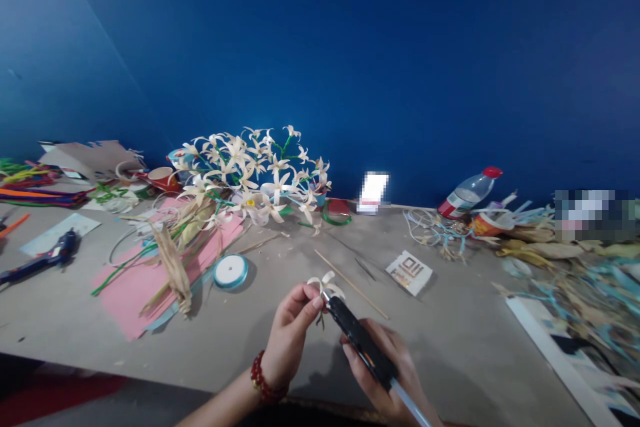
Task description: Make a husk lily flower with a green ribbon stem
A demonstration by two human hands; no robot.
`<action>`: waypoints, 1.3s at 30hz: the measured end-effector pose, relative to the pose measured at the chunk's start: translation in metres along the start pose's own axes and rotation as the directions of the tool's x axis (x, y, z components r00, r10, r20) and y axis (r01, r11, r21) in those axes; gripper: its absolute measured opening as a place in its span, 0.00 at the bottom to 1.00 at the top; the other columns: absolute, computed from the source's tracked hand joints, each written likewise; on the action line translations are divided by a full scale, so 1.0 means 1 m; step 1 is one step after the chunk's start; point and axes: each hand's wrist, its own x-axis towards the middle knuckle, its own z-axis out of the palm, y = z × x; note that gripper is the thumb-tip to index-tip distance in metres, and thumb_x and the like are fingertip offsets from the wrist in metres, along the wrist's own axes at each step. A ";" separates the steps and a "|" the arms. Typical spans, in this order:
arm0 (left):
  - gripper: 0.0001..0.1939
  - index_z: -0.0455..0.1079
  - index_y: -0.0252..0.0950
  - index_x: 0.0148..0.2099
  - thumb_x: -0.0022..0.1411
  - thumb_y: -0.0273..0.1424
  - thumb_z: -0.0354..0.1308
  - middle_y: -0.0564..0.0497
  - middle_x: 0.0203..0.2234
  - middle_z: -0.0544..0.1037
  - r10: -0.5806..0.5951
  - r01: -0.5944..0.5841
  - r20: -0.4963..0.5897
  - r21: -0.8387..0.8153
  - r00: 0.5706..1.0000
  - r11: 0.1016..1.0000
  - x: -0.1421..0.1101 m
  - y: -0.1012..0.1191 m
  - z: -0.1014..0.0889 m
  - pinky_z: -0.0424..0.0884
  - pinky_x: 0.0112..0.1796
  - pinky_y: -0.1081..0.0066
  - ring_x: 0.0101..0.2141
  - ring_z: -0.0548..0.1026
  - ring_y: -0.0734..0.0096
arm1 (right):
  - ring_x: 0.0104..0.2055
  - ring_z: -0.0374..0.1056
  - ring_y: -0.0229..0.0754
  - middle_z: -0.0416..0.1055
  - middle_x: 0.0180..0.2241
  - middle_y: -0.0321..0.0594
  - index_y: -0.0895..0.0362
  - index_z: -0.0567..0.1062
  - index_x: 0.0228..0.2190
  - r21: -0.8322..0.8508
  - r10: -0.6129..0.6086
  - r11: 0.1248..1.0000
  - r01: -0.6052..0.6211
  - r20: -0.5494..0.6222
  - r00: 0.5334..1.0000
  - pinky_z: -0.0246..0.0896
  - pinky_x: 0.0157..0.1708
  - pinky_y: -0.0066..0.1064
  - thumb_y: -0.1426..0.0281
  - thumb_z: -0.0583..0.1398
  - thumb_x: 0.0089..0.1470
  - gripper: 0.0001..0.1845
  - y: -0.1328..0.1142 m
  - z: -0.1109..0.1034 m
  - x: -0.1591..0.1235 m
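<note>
Between thumb and fingers, my left hand [295, 317] pinches a small cream-coloured handmade flower [336, 289] with narrow curled petals. My right hand [375, 370] is wrapped round a black hot glue gun [363, 340], and a pale glue stick [409, 404] sticks out of its rear end. The gun's nozzle points at the flower's centre and looks to be touching it or very near; I cannot tell which. A thin wooden stick [353, 285] lies on the table just beyond both hands.
A cluster of cream flowers [240, 163] on green stems stands by the blue wall. Left of my hands are a ribbon spool [231, 271], pink paper [127, 310] and another glue gun [47, 259]. Rightward are a packet [409, 273], a bottle [467, 195] and a power strip [547, 360].
</note>
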 end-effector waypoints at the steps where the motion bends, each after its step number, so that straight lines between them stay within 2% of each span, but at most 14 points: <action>1: 0.07 0.71 0.34 0.33 0.62 0.32 0.62 0.51 0.29 0.69 0.000 0.000 0.003 -0.001 1.000 1.000 0.000 0.000 0.000 0.62 0.37 0.72 0.32 0.65 0.72 | 0.27 0.73 0.40 0.74 0.25 0.36 0.53 0.70 0.33 -0.001 0.001 1.000 -0.001 -0.004 1.000 0.68 0.29 0.26 0.69 0.54 0.58 0.04 0.000 0.001 -0.001; 24: 0.09 0.70 0.34 0.32 0.60 0.34 0.63 0.52 0.28 0.68 -0.013 0.013 -0.020 -0.008 1.000 1.000 0.000 0.004 0.002 0.61 0.36 0.73 0.31 0.64 0.72 | 0.24 0.71 0.38 0.72 0.24 0.33 0.52 0.67 0.32 -0.004 -0.051 0.999 0.052 0.014 0.999 0.66 0.28 0.25 0.74 0.55 0.55 0.04 -0.003 -0.001 0.006; 29: 0.09 0.70 0.34 0.31 0.59 0.34 0.64 0.52 0.28 0.68 -0.014 0.014 -0.022 -0.014 1.000 1.000 0.001 0.005 0.003 0.61 0.35 0.73 0.31 0.64 0.73 | 0.24 0.71 0.38 0.72 0.24 0.32 0.52 0.66 0.33 0.038 -0.059 0.998 0.058 0.043 0.997 0.65 0.27 0.24 0.74 0.54 0.56 0.05 -0.004 0.000 0.006; 39: 0.10 0.70 0.34 0.31 0.60 0.36 0.63 0.51 0.28 0.70 0.005 -0.003 -0.043 0.044 0.999 0.999 -0.001 0.003 0.000 0.61 0.35 0.72 0.31 0.65 0.71 | 0.23 0.71 0.38 0.72 0.22 0.34 0.53 0.66 0.31 -0.072 -0.060 0.996 0.060 -0.002 0.998 0.64 0.25 0.25 0.73 0.54 0.56 0.03 0.002 0.002 0.006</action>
